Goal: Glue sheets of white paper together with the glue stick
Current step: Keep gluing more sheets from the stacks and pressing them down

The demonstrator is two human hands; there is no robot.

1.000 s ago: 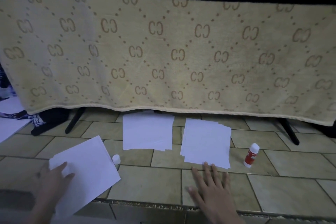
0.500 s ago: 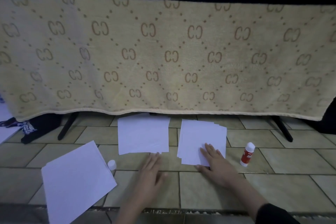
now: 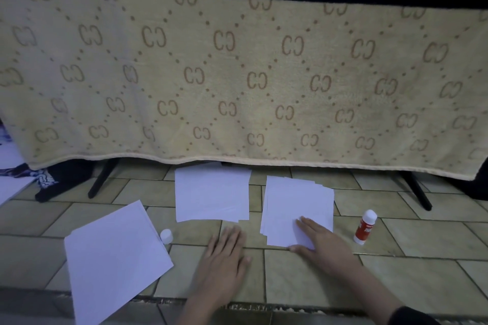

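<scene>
Three lots of white paper lie on the tiled floor. A fanned stack of sheets is at centre right, and my right hand lies flat on its near corner with straight fingers. A middle stack sits left of it; my left hand rests flat on the tile just below it, fingertips near its front edge. A large tilted sheet lies at the left. The red-and-white glue stick stands upright right of the fanned stack. Its white cap stands beside the tilted sheet.
A beige patterned blanket hangs over a stand whose black legs splay onto the floor behind the papers. Dark cloth and more white paper lie at the far left. A step edge runs along the bottom.
My left hand left the tilted sheet and came to the tile below the middle stack. My right hand slid forward onto the fanned stack's near corner.
</scene>
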